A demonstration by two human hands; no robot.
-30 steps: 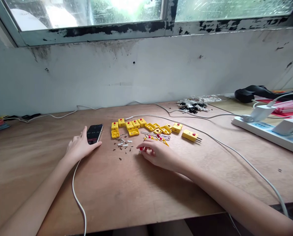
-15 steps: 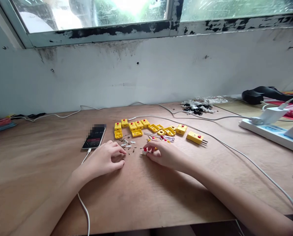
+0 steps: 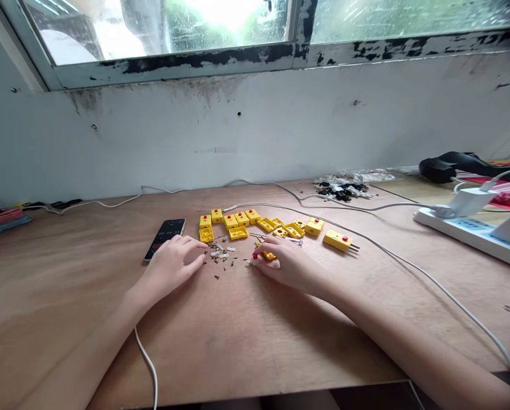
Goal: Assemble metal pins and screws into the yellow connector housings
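My left hand (image 3: 174,263) rests low over the table at the left edge of a scatter of small screws (image 3: 217,277) and flat metal pieces (image 3: 224,255). Its thumb and fingers are apart, and I see nothing between them. In the fingertips of my right hand (image 3: 289,266) is a small red-and-white piece (image 3: 253,260), partly covered by the fingers. Just behind that hand lie yellow plastic parts (image 3: 268,255) and a screwdriver with a clear handle (image 3: 296,242), both partly hidden. Several yellow blocks with red dots (image 3: 229,221) and open yellow shells (image 3: 238,233) stand farther back.
A phone (image 3: 166,232) lies left, partly behind my left hand. At right are a yellow two-pin plug (image 3: 338,240), a white cable (image 3: 391,246) and a white power strip (image 3: 464,228). Black and white bits (image 3: 342,188) are heaped near the wall.
My left hand has drawn back to the left and away from me, leaving one screw in plain sight on the table. My right hand has barely shifted and still grips the red-and-white piece.
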